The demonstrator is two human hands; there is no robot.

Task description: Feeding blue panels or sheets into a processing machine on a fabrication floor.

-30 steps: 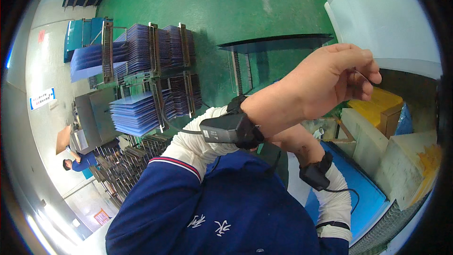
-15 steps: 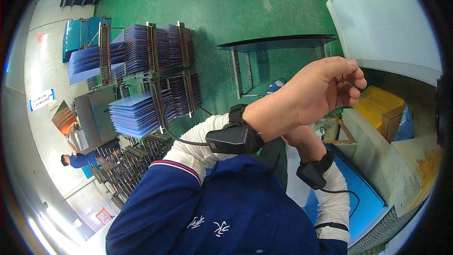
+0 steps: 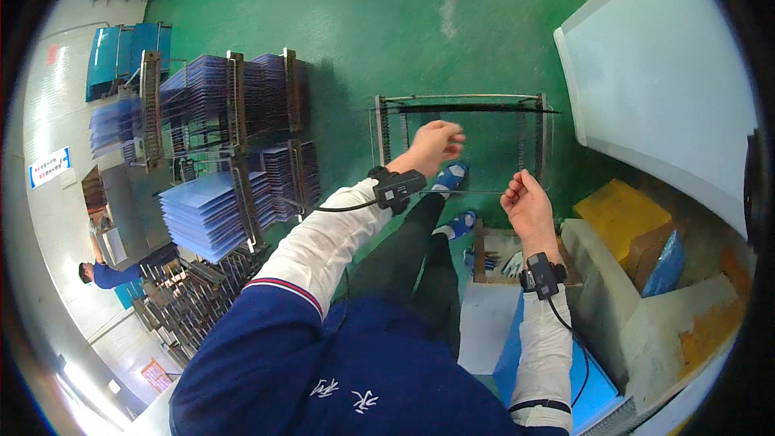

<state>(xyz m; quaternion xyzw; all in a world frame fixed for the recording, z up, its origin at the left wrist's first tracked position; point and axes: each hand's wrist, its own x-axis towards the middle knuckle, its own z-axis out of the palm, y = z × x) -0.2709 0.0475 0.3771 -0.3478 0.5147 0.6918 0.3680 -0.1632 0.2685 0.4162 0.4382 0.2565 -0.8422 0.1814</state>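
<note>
- One left hand (image 3: pixel 436 144), over metal rack (image 3: pixel 540 137); fingers curled, cannot tell if gripping.
- One right hand (image 3: pixel 530 206), by rack's near right corner; grip also unclear.
- One dark sheet (image 3: pixel 476 109), along rack's far edge.

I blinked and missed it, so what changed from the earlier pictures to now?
The left hand swung leftward, uncrossing from over the right arm, and now shows in front of the metal rack. The right hand, mostly hidden before, now shows, apart from it. I can't tell whether either holds anything. The blue sheets at left stayed stacked.
</note>
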